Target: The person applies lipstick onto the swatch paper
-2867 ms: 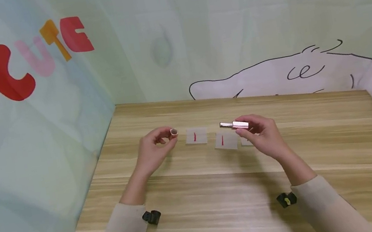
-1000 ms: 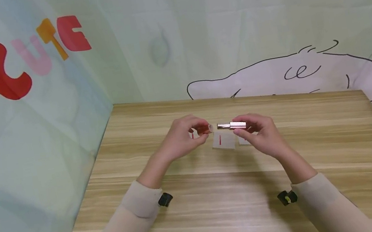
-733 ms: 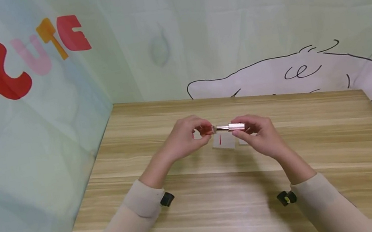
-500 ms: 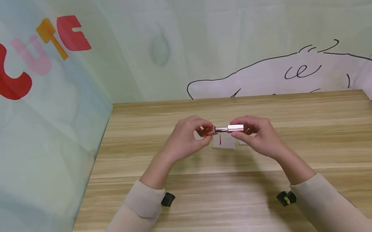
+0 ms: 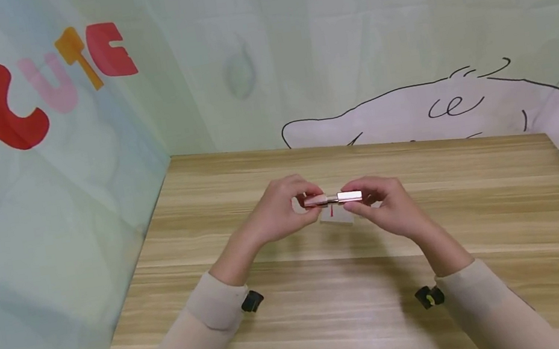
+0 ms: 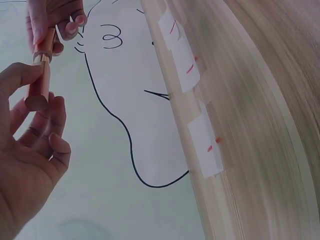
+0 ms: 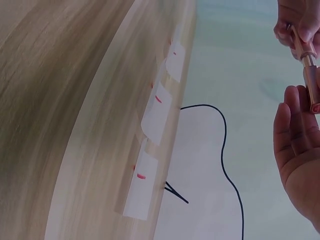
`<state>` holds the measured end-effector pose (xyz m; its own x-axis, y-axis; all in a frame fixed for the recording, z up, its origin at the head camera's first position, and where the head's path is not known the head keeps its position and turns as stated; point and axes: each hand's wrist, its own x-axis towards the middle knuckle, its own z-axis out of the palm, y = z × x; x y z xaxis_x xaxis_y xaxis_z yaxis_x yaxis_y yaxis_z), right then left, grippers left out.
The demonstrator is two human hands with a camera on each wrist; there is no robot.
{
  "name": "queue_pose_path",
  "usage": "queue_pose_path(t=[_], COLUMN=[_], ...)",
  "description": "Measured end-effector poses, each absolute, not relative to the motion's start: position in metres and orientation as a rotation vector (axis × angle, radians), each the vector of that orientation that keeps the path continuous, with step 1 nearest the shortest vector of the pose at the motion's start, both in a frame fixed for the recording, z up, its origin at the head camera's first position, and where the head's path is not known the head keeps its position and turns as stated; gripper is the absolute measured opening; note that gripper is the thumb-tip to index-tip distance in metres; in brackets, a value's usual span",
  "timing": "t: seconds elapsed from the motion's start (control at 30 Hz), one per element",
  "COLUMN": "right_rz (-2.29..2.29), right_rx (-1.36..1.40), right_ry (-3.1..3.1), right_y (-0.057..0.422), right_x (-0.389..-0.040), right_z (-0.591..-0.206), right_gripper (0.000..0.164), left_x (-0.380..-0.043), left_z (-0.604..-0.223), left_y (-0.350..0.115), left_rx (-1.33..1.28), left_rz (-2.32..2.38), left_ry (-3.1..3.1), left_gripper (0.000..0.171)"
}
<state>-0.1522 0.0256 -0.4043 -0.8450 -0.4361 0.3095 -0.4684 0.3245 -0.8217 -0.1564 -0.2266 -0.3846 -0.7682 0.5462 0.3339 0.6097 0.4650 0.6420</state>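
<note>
Between thumb and fingers, my left hand (image 5: 280, 211) pinches the pink cap (image 5: 315, 201) of a lipstick. My right hand (image 5: 388, 203) pinches the lipstick's shiny pink base (image 5: 350, 196). Both parts lie level in one line above the table, the cap over the inner tube's end and a short silvery stretch still showing between them. In the left wrist view the closed end of the cap (image 6: 36, 103) faces the camera. The right wrist view shows the base (image 7: 312, 90) nearest. Below the hands lies a paper slip (image 5: 338, 217) with a red stroke.
Several white slips with red marks lie in a row on the wooden table (image 5: 302, 317); the right wrist view shows a near slip (image 7: 141, 192) and a middle slip (image 7: 157, 110). A printed cloth backdrop (image 5: 217, 56) stands behind and at the left.
My left hand came rightward with the cap to the lipstick in my right hand. The cap slid over the inner tube, and the gap between the parts has narrowed.
</note>
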Motion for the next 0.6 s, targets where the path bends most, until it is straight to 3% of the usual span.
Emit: queue_pose_path(t=[0.6], right_rz=[1.592], right_rx=[0.836], right_ry=[-2.55], right_y=[0.03], right_x=[-0.148], right_z=[-0.407], right_gripper=[0.021], left_x=[-0.154], left_z=[-0.383], left_y=[-0.208], left_rx=[-1.053], left_rz=[-1.289], left_ry=[-2.547], left_gripper=[0.019])
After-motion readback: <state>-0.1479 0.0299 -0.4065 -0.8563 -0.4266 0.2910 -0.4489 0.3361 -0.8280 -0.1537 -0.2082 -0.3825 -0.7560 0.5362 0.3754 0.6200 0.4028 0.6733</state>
